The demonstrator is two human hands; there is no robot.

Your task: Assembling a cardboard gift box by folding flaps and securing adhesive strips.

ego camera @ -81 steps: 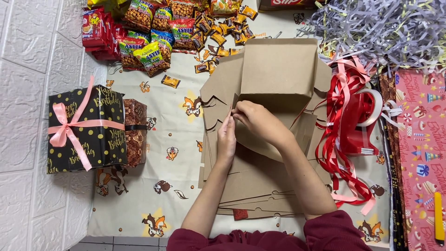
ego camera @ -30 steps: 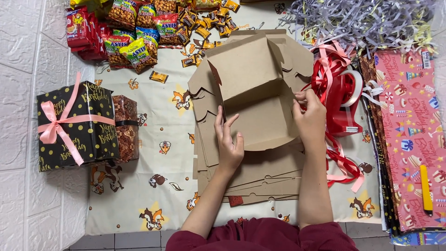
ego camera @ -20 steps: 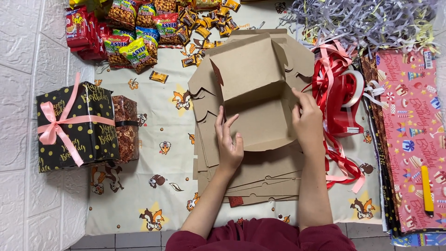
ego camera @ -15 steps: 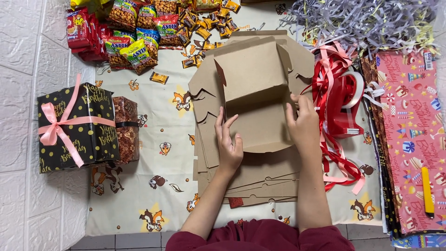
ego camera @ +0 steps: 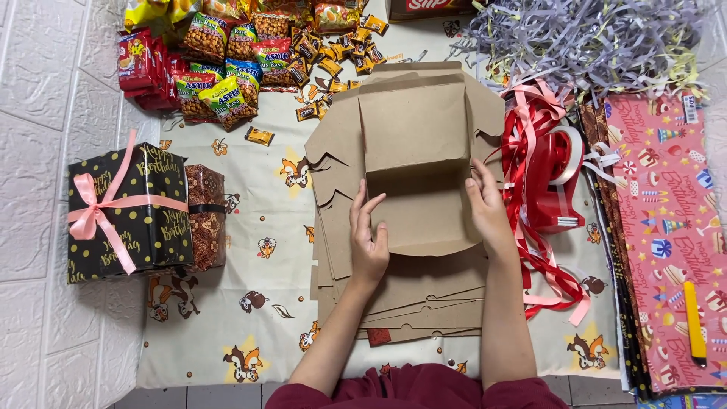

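Observation:
A brown cardboard box blank lies half folded on a stack of flat brown blanks in the middle of the cloth. Its far flap stands up and its two sides are bent up. My left hand presses against the box's left wall, fingers straight. My right hand holds the right wall from outside, thumb inside the box. Both forearms reach in from the bottom edge.
A black gift box with a pink bow and a small brown patterned box sit at left. Snack packets lie top left. Red ribbon with a spool, grey paper shreds, pink wrapping paper and a yellow cutter are at right.
My right hand moved from the box's centre to its right side. The box swung from tilted to square on the stack, and both hands now press its side walls up.

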